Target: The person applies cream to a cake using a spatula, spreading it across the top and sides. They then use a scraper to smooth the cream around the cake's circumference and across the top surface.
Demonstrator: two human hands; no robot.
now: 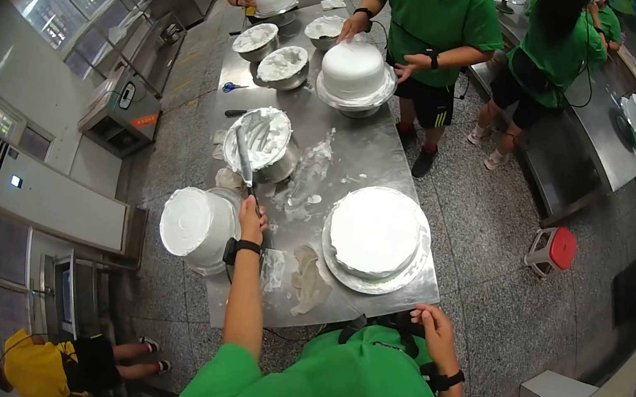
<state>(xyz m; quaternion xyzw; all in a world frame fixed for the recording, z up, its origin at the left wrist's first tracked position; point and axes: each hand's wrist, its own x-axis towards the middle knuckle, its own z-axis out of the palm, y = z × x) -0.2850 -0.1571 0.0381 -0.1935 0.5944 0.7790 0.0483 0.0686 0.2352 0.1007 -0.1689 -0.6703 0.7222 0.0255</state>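
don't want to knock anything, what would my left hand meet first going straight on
Most likely the bowl of white cream, which its spatula overlaps in view; the left hand could pass above.

Tabletop: a long grey stainless-steel tabletop (370, 161), shiny, with smears of white cream (312, 172) across its middle.
Near right corner: a wide white round cake (376, 232) on a round silver plate (378, 289).
Near left edge: a tall white cylindrical cake (194, 224), which looks tilted; its support is partly hidden.
Between the smears and left edge: a deep steel bowl (281, 169) with white cream inside, near a crumpled beige cloth (229, 180).
Near edge: a flat beige rag (309, 285).
Left side, farther: blue-handled scissors (231, 87) and a dark handle (236, 112).
Far part: three cream-filled bowls (282, 68).
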